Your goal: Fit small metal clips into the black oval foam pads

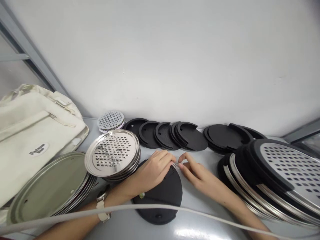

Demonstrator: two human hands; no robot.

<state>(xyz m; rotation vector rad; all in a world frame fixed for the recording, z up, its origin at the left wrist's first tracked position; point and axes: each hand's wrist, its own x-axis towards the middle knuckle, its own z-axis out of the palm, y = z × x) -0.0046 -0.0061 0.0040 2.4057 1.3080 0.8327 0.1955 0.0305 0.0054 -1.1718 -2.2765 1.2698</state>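
My left hand (152, 171) rests on a black round disc (162, 196) lying on the grey table, its fingers curled over the disc's far edge. My right hand (192, 168) meets it from the right. The fingertips of both hands pinch a small shiny metal piece (175, 164) at the disc's rim. A watch is on my left wrist (103, 206).
A stack of perforated steel plates (112, 155) and plain steel lids (50, 186) lie left, beside a cream bag (32, 133). Black discs (185, 135) line the wall. Assembled disc-and-plate units (280, 176) are stacked right. A white cable (200, 215) crosses the foreground.
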